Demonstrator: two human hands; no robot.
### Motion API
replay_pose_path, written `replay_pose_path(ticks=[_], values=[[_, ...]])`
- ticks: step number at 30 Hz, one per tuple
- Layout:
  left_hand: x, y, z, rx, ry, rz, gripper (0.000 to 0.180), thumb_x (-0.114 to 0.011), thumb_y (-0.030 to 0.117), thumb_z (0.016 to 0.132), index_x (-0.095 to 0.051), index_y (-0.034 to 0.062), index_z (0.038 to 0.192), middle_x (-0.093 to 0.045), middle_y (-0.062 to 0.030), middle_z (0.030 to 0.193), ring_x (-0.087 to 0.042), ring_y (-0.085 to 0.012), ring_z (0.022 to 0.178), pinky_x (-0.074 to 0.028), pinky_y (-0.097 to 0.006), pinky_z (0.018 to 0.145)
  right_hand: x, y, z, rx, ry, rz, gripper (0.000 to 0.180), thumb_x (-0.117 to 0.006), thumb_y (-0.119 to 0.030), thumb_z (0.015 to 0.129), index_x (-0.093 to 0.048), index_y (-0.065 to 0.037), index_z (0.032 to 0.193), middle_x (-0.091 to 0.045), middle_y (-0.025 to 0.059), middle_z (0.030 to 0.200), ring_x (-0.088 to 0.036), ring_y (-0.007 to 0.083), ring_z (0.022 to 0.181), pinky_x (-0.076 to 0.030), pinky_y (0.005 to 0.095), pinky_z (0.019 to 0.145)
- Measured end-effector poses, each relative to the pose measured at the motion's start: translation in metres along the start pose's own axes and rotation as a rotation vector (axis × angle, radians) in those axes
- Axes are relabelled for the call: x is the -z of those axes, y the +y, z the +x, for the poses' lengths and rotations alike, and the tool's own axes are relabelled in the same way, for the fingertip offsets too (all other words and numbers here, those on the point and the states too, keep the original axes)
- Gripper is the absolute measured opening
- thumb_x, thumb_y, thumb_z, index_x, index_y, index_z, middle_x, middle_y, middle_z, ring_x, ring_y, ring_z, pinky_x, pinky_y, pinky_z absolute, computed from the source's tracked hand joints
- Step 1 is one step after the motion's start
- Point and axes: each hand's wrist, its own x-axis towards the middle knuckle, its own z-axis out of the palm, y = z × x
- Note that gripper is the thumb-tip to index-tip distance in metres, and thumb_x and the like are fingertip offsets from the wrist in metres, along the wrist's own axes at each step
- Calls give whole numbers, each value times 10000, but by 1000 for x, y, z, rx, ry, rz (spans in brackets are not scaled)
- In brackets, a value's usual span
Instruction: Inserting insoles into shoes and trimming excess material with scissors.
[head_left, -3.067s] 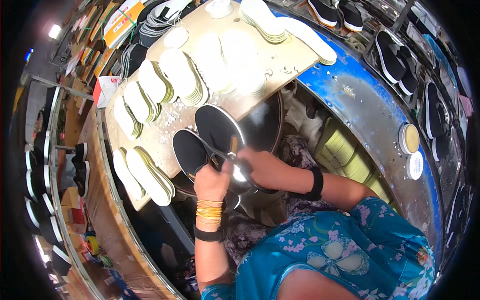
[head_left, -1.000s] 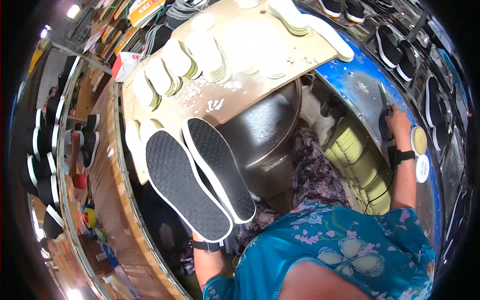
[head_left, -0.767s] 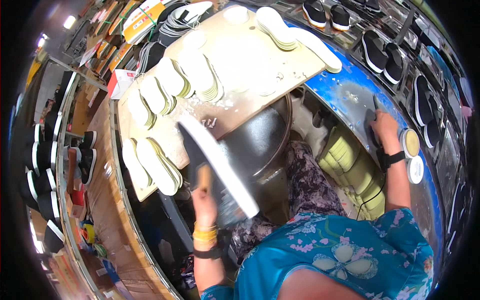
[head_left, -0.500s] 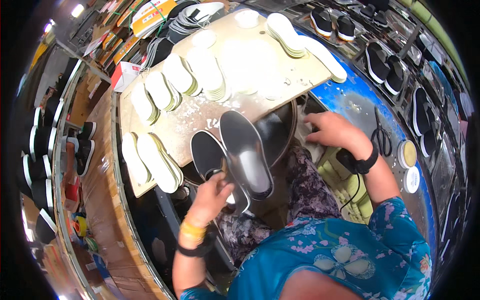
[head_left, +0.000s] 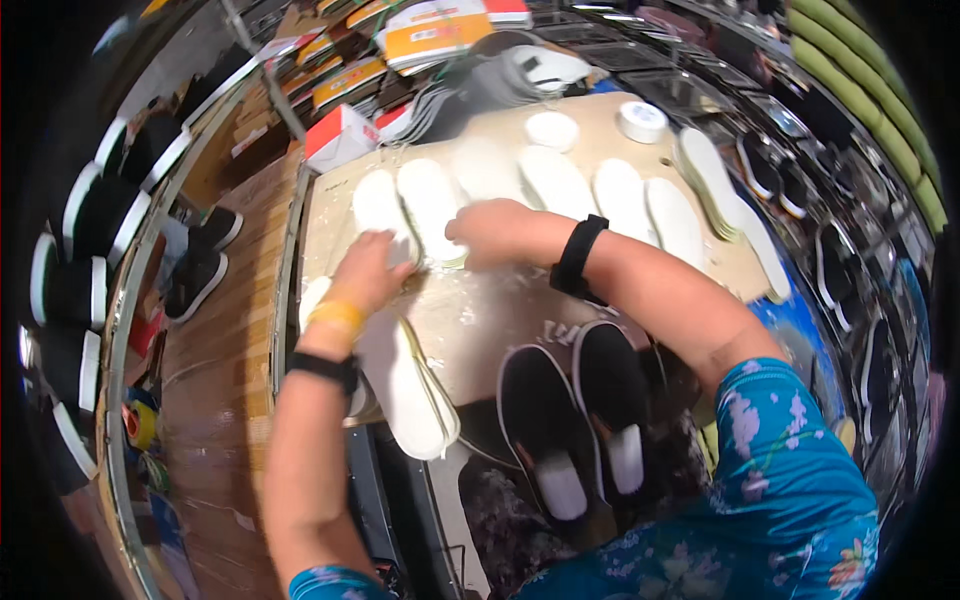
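Observation:
My left hand (head_left: 365,275) reaches over the board with thumb and fingers apart, its fingertips on the near end of a white insole (head_left: 376,195). Just right of it, my right hand (head_left: 500,235) has its fingers bent against the edge of another white insole (head_left: 428,195). That hand is slightly blurred, and part of its grip is hidden. Two black slip-on shoes, the left one (head_left: 535,395) and the right one (head_left: 607,365), lie side by side between my lap and the board, toes away from me. Pale patches show at their heels.
More insoles (head_left: 555,180) lie in a row on the wooden board (head_left: 480,330). A stack (head_left: 405,400) overhangs its front left corner. Round white containers (head_left: 642,121) stand at the back. Shoe racks (head_left: 85,270) flank the left, and black shoes (head_left: 757,165) sit at right.
My left hand has let go of the shoe and moved forward to the insoles. My right hand has swung left across the board. The shoes now rest unheld, and the view has shifted.

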Motion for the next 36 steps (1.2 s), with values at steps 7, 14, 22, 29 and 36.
replay_pose_path(ticks=[7, 14, 22, 29, 36], values=[[-50, -33, 62, 173, -235, 155, 517, -695, 408, 701, -590, 14, 1019, -543, -208, 1085, -545, -349, 995, -438, -392, 884, -51, 38, 55, 288, 156, -187, 130, -607, -142, 653, -599, -48, 742, -600, 141, 781, -578, 337, 777, -474, 419, 702], [-54, -40, 57, 241, -110, 108, 299, -588, 288, 770, -609, 16, 893, -586, -233, 946, -568, -377, 895, -464, -413, 813, -57, 15, 46, 279, 232, -298, 54, -533, -68, 692, -572, -35, 675, -586, 132, 709, -589, 315, 708, -469, 414, 629], [73, 61, -66, 242, 753, -375, 240, -515, 233, 920, -600, 9, 937, -594, -25, 688, -550, -92, 599, -423, -229, 534, 74, -22, -156, -137, 1088, 439, 217, -596, -118, 838, -622, -28, 1034, -655, 63, 800, -613, 117, 703, -475, 233, 614], [103, 150, -293, 615, 555, -902, 211, -509, 197, 908, -497, 41, 766, -467, 26, 656, -415, -33, 578, -328, -191, 511, 65, -42, -395, -688, 1009, 970, 213, -543, -94, 858, -611, 3, 1036, -629, 39, 788, -550, 72, 558, -425, 195, 450], [77, 275, -334, 454, 195, -310, 201, -574, 169, 878, -519, -2, 787, -503, -49, 612, -441, -76, 542, -359, -252, 471, 32, -129, -417, -258, 744, -88, 105, -594, -52, 764, -646, -47, 855, -650, 77, 816, -632, 177, 677, -499, 291, 550]])
